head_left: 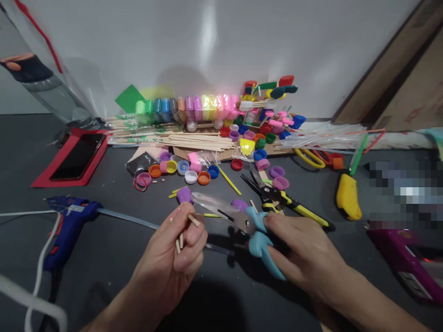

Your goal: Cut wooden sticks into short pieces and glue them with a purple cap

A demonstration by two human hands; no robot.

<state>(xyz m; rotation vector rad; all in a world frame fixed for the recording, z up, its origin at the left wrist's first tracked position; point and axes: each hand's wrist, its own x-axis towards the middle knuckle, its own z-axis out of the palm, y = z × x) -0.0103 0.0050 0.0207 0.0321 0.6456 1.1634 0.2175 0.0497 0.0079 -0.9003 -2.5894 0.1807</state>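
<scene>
My left hand (180, 249) is closed on several short pieces of wooden stick (193, 220), whose cut ends poke out between the fingers. Just beyond its fingertips shows a purple piece (184, 195); I cannot tell whether the hand touches it. My right hand (297, 240) grips a pair of scissors (258, 244) by its light-blue handles. The scissor blades (216, 205) point left toward the left hand, their tips beside the purple piece. Behind the scissors lie a second purple piece (238, 204) and yellow-black pliers (277, 193).
A blue glue gun (69, 226) with a white cord lies left. Behind it is a phone (78, 157) on red card. Colourful bottle caps (204, 177), wooden sticks (200, 142) and packed clay (187, 108) line the back. A yellow-handled tool (348, 196) lies right.
</scene>
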